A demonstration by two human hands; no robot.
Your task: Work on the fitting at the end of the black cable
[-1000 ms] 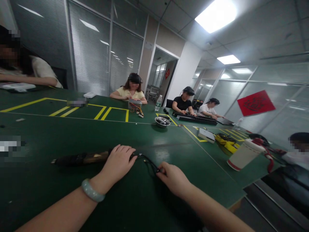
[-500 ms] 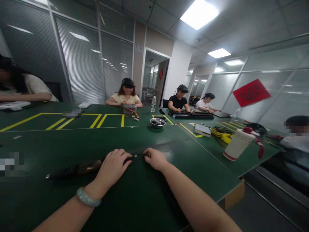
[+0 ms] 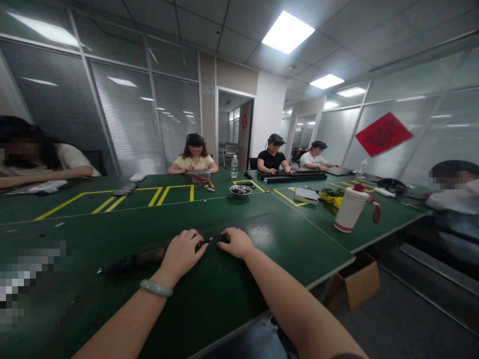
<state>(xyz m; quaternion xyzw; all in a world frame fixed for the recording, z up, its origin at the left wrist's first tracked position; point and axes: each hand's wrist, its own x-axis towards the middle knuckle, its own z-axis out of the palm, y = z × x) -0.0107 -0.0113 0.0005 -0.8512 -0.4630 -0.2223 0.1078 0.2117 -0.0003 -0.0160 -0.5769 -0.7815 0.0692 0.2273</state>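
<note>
White tumbler point(image 3: 349, 213) with red strap point(image 3: 376, 213); bottle point(image 3: 234, 167) behind metal bowl point(image 3: 240, 195); red poster point(image 3: 384, 134) on glass wall point(image 3: 426, 124).

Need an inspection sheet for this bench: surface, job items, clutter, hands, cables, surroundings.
Surface: green table marked with yellow tape; no spill seen.
Job items: dark tool lying flat, metal tip towards the left; thin dark cable near its other end.
Clutter: metal bowl with dark pieces inside; white cup with red strap; bottle; white box.
Hands: left hand palm down over the tool's rear end, grip partly hidden; right hand holding the cable with its fingertips.
Cables: the dark cable shows between the hands; coloured wires across the table.
Surroundings: five other people seated; cardboard box below table level.
</note>
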